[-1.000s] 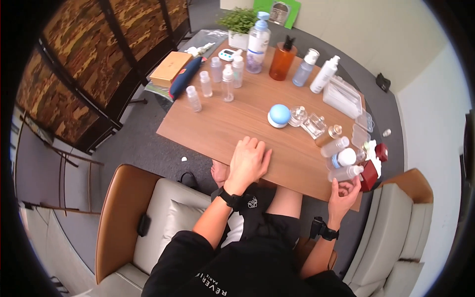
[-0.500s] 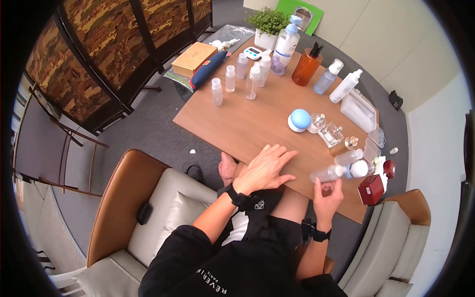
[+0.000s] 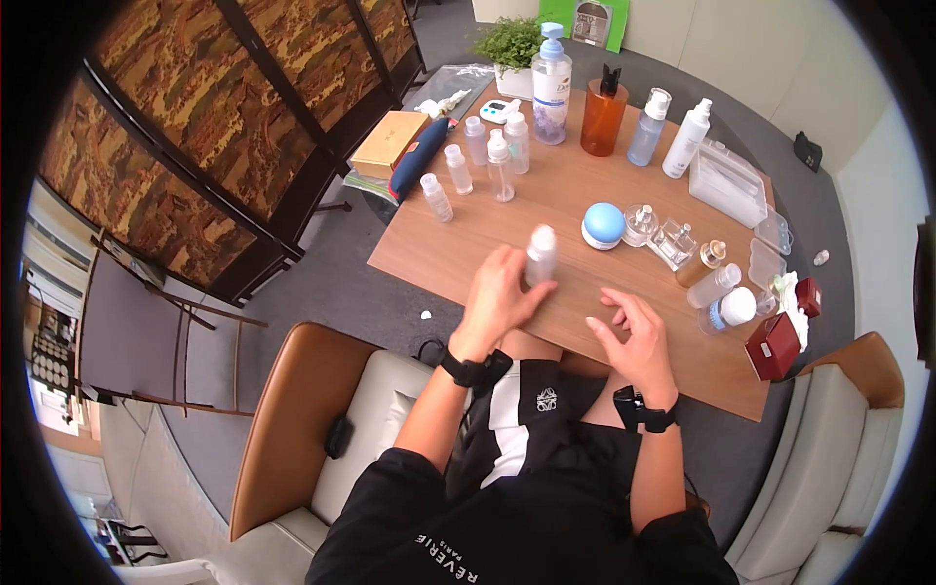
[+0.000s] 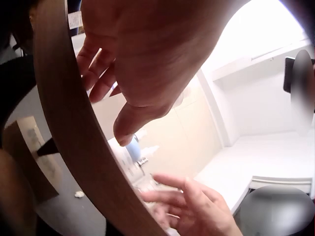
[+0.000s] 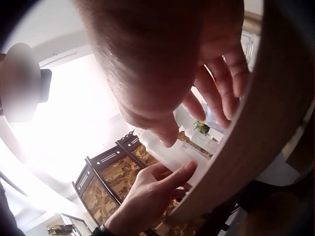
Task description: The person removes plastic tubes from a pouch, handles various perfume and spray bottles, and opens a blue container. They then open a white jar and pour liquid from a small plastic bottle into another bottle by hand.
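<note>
A frosted clear bottle [image 3: 540, 257] stands upright near the table's front edge, slightly blurred. The left hand [image 3: 499, 294] is around its lower part, thumb on the near side; in the right wrist view the left hand's [image 5: 147, 196] fingers and thumb hold the bottle [image 5: 170, 153]. To its right, the right hand [image 3: 636, 336] hovers over the table edge, fingers loosely bent and apart, holding nothing. In the left wrist view the right hand [image 4: 197, 204] also appears with spread fingers.
Several small clear bottles [image 3: 436, 198] stand at the table's left. A blue-topped jar [image 3: 604, 225], perfume bottles [image 3: 671, 244] and a dark red box [image 3: 773, 346] are at the right. Pump bottles [image 3: 551, 93], an amber bottle [image 3: 604, 117] and a plastic case [image 3: 727, 185] line the back.
The right hand carried the frosted bottle leftward from the right-hand group and let it go. The left hand, earlier flat on the table edge, now holds that bottle. The head view has shifted.
</note>
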Motion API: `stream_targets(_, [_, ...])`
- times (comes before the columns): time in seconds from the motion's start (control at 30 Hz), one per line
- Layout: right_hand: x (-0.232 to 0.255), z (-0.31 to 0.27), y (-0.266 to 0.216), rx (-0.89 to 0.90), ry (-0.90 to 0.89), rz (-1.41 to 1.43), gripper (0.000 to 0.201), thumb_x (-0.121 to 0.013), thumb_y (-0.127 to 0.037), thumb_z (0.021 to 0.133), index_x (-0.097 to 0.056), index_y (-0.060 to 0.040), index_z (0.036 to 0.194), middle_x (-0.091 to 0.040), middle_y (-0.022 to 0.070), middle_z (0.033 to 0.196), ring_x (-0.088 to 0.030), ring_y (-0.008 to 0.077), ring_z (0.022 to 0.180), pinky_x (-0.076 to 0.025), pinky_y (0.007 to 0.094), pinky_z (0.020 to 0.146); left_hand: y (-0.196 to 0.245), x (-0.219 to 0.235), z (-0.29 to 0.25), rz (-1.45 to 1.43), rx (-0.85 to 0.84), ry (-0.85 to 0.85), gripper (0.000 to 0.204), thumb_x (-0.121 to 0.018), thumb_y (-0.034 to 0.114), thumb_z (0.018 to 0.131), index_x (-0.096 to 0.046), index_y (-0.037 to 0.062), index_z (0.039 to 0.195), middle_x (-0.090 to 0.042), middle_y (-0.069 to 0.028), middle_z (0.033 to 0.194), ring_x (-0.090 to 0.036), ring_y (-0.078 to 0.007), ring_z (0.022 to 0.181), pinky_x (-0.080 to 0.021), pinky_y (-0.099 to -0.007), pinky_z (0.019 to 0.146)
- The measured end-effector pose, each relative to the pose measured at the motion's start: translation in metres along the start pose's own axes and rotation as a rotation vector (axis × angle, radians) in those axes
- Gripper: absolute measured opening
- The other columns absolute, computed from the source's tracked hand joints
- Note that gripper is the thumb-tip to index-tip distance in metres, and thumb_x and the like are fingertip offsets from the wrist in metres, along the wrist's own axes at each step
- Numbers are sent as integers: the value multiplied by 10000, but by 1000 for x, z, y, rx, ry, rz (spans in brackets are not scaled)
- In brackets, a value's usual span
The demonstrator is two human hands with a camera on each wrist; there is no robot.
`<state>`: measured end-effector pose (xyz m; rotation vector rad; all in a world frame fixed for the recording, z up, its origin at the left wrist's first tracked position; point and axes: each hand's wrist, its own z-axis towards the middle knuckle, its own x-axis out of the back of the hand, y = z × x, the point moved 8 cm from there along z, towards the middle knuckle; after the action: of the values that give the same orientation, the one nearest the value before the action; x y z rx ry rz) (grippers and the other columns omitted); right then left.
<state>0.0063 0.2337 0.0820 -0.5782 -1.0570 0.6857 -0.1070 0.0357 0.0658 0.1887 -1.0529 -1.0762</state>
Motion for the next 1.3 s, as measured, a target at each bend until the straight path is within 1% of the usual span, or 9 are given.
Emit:
stream_targets(0.13, [6, -11, 10, 50, 71, 109, 207, -789, -71, 896, -743, 12, 1080, -726, 134, 990, -660, 252, 760, -554, 368, 696, -41, 23, 24, 132, 233, -9, 445, -934, 302, 787, -612, -5, 796, -635, -163, 651, -638, -361, 598, -502, -459, 581])
stream_targets(0.37, [9, -11, 8, 58, 93, 130, 143, -776, -42, 900, -745, 19, 1026, -719, 141, 956, -673, 262, 761, -557, 372, 703, -78, 32, 55, 154, 374, -146, 413, -899, 272, 831, -655, -47, 930, -714, -248, 758, -721, -449, 734, -559, -518, 674])
stream_targets(0.67, [11, -10, 6, 52, 65, 131, 130, -773, -44, 900, -741, 18, 1011, -720, 139, 949, -681, 275, 774, -561, 379, 716, -107, 28, 54, 112, 481, -21, 458, -892, 253, 836, -681, -68, 1086, -739, -285, 830, -740, -475, 836, -583, -530, 748])
stream_targets(0.77, [11, -11, 5, 31, 61, 142, 122, -769, -45, 900, -739, 15, 1002, -723, 145, 955, -694, 299, 807, -568, 395, 740, -99, 33, 49, 81, 476, -33, 512, -913, 262, 833, -668, -60, 1145, -742, -247, 776, -753, -406, 713, -583, -481, 654])
stream_targets(0.9, [16, -14, 7, 55, 113, 101, 114, -765, -46, 899, -740, 9, 996, -728, 147, 958, -705, 328, 851, -576, 414, 767, -97, 49, 23, -4, 500, 135, 536, -914, 207, 871, -589, -4, 1241, -650, -61, 616, -635, -133, 490, -476, -295, 439])
stream_targets(0.97, [15, -12, 3, 81, 94, 109, 112, -764, -52, 898, -738, 7, 989, -733, 147, 956, -710, 347, 896, -579, 423, 793, -112, 47, 6, -52, 408, 241, 374, -921, 203, 842, -636, -3, 970, -637, -94, 673, -628, -183, 585, -507, -361, 538])
stream_targets(1.1, [29, -20, -6, 202, 227, 121, 122, -768, 32, 854, -726, 22, 968, -726, 150, 911, -705, 336, 813, -579, 432, 735, -28, 18, -6, 21, 260, 67, 300, -897, 152, 825, -638, 7, 790, -648, -143, 739, -622, -294, 639, -506, -416, 590])
stream_targets(1.23, [81, -65, -14, 271, 727, -67, 129, -729, 79, 862, -714, 21, 976, -693, 162, 864, -683, 333, 786, -555, 415, 716, 20, -26, -7, 80, 68, -7, 469, -930, 154, 766, -661, 3, 1119, -666, -173, 1051, -675, -373, 980, -552, -470, 863])
stream_targets(1.3, [117, -85, 4, 243, 813, -216, 228, -705, 62, 894, -681, 24, 1117, -688, 184, 1048, -668, 327, 966, -535, 433, 842, 31, -29, 6, 11, 106, -28, 602, -933, 163, 759, -609, 5, 1241, -620, -209, 1186, -632, -401, 1099, -529, -483, 952])
